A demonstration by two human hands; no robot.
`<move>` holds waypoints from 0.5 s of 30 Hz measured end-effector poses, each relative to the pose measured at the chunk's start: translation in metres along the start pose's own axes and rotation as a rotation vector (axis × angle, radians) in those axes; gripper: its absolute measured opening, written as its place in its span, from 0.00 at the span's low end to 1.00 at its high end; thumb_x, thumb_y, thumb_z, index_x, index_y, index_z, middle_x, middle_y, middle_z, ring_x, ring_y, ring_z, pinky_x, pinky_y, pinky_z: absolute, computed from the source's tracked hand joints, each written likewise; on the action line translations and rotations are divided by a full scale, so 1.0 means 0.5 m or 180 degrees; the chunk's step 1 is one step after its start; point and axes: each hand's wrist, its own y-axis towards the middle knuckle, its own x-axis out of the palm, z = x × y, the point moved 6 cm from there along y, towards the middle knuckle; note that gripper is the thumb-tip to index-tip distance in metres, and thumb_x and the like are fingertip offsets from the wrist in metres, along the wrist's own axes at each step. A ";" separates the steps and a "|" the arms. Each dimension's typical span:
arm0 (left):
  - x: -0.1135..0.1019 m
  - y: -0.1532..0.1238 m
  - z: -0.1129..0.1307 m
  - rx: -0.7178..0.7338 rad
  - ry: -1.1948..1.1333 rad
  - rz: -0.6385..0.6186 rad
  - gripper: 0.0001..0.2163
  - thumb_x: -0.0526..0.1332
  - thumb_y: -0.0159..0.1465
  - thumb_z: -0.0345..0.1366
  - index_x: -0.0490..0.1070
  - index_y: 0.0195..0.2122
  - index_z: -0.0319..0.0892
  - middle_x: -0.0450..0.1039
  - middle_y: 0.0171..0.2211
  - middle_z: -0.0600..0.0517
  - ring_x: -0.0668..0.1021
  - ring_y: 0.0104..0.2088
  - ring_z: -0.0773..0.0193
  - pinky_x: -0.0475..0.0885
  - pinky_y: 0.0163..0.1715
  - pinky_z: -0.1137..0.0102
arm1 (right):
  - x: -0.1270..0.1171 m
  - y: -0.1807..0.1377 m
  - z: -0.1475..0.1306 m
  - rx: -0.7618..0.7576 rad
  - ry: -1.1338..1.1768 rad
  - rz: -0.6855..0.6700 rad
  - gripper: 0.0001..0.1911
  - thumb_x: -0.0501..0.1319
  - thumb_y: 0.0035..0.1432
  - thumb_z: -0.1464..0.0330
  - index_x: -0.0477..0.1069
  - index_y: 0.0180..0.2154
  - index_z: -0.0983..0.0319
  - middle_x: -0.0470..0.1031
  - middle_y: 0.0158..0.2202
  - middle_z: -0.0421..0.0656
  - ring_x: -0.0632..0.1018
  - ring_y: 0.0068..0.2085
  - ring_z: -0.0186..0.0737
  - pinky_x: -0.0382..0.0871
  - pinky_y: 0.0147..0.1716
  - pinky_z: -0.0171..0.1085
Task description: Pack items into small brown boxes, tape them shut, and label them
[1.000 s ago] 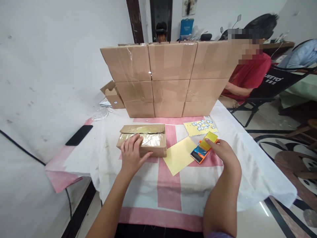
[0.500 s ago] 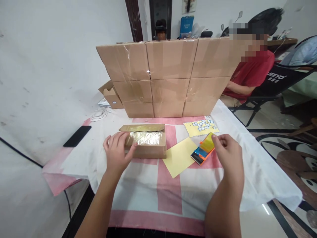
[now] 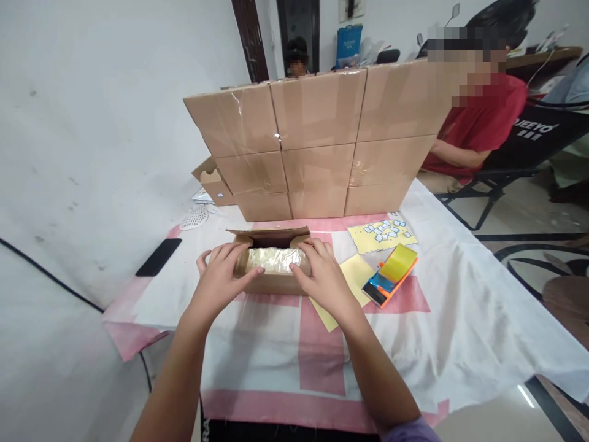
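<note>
A small cardboard box [image 3: 276, 283] lies on the cloth in front of me. Clear shiny tape or plastic covers its front upper part, and a gap shows beneath the raised back flap [image 3: 271, 234]. My left hand [image 3: 221, 270] grips the box's left end, its thumb lying on the shiny part. At the opposite end, my right hand [image 3: 322, 270] holds the box with fingers over the top and thumb in front. Right of that hand lies an orange-framed flat item [image 3: 391, 275] with yellow and blue panels. It partly overlaps a plain yellow sheet [image 3: 356, 276].
A wall of stacked cardboard boxes [image 3: 317, 123] stands at the table's back. Before it lies a yellow card with small white pieces [image 3: 383, 236]. At left are a black phone-like slab [image 3: 159, 257] and a white perforated object [image 3: 194, 217]. A person in red [image 3: 488, 135] sits beyond, right.
My right hand has left the orange-framed item and moved left onto the box's right end. The box's back flap has risen, showing a dark gap. My left hand stays on the box.
</note>
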 end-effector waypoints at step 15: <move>-0.022 0.159 0.035 0.0719 -0.0534 -0.0282 0.15 0.57 0.70 0.48 0.81 0.37 0.48 0.80 0.40 0.49 0.79 0.42 0.55 0.68 0.46 0.61 | -0.008 -0.005 -0.002 -0.0103 0.0073 -0.0075 0.18 0.60 0.69 0.66 0.69 0.57 0.62 0.70 0.59 0.51 0.67 0.60 0.52 0.65 0.62 0.53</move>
